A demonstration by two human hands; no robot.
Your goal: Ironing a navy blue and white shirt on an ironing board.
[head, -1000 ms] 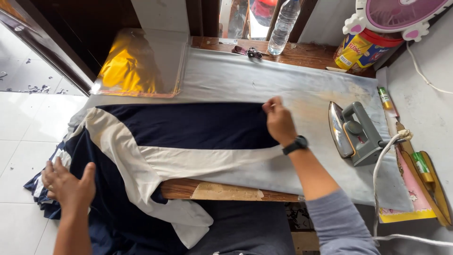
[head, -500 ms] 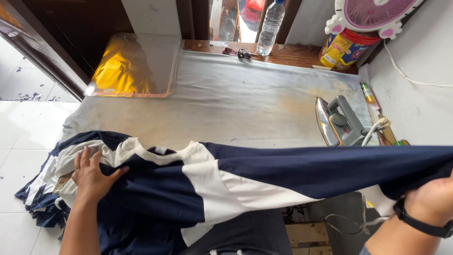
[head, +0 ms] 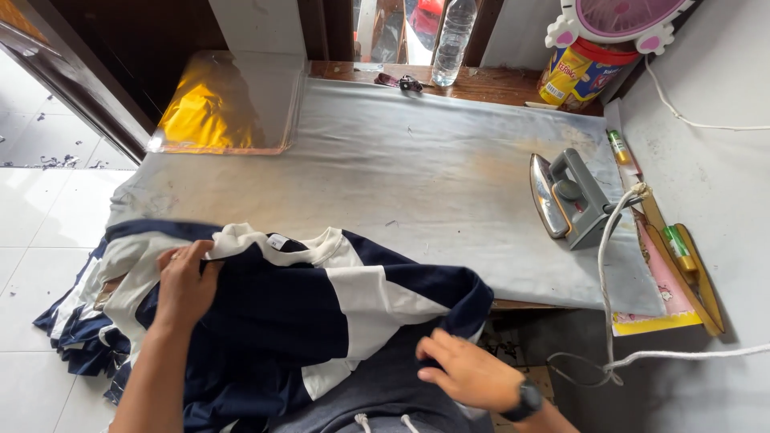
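Compared with half a second back: navy-and-white shirt (head: 321,305) no longer stretched taut across the near edge out to the right; now gathered in a loose heap at the near-left of the ironing table (head: 417,168), collar with small tag uppermost, lower part draped off the near edge toward the lap. Right hand (head: 469,373) pulled in from far right to a spot just below the table edge, fingers curled loosely about the dark hem; grip partly hidden by cloth, so possibly only touching. Left hand (head: 186,285) flat on the shoulder area, fingers bent and pinching a fold of navy cloth. Reading: garment being turned or repositioned, not yet laid flat. More navy-and-white cloth (head: 76,337) hanging off the near-left corner. Open room: wide bare stretch of grey cover across middle and far side. Limits: iron (head: 571,196) standing near the right edge, cord (head: 605,273) trailing off the near-right; yellow plastic-wrapped packet (head: 216,108) at far left; water bottle (head: 454,36) at far edge.
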